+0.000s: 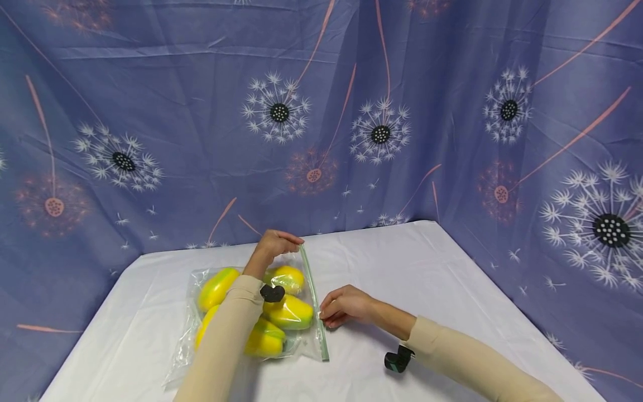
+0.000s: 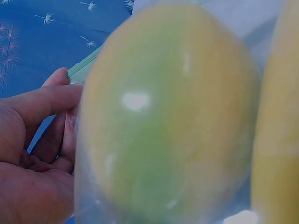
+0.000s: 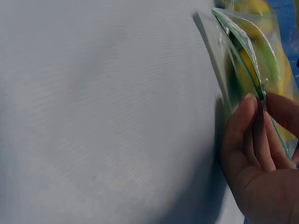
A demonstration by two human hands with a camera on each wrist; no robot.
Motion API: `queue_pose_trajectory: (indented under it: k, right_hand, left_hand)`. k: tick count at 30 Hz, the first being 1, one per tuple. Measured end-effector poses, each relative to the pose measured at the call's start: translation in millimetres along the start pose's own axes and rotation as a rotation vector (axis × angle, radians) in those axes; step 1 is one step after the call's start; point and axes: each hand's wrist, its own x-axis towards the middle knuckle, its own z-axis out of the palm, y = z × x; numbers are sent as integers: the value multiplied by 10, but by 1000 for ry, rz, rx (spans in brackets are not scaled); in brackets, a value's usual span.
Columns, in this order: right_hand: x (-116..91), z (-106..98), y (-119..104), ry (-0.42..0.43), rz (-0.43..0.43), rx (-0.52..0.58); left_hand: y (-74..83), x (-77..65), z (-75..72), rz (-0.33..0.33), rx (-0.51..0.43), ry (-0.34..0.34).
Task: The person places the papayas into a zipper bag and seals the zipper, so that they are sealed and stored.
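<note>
A clear zip bag (image 1: 178, 357) lies on the table with several yellow-green, mango-like fruits (image 1: 290, 312) inside. Its green zip strip (image 1: 313, 287) runs along the right side. At the far end of that strip, my left hand (image 1: 275, 244) pinches the corner of the bag; in the left wrist view a large fruit (image 2: 154, 116) hides part of the fingers. Partway along the strip, my right hand (image 1: 348, 305) pinches the zip between thumb and fingers. The right wrist view shows the two zip edges (image 3: 240, 51) parted on one side of this pinch and together at the fingertips.
A white cloth covers the table (image 1: 382, 257). Behind it and along the right side hangs a blue curtain (image 1: 201, 128) with a dandelion print. Dark wrist cameras (image 1: 398, 360) sit on both sleeves.
</note>
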Motion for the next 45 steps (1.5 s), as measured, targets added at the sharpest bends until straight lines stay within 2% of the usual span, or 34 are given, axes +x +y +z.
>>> queue_pose_trajectory:
  k: [10,15,25,29,37,45]
  right_hand:
    - [-116,-23,48,-156,32,-3]
    - [-166,-20,52,-231,50,-17]
    - [-179,-36,34,-419,111,-36]
    - [-175,-48,29,-450,126,-48]
    - [-169,-51,45,-487,127,-81]
    - [-163,-87,23,-451,113,-130]
  left_hand:
    - [42,-8,-31,-11,18,-7]
    - [62,-17,-64,-34,-10,7]
    - [62,-42,-104,-34,-17,14]
    - [58,-38,-124,-44,-2,-30]
    - [56,-29,-154,-15,53,-137]
    - [33,-48,-209,-28,72,-269]
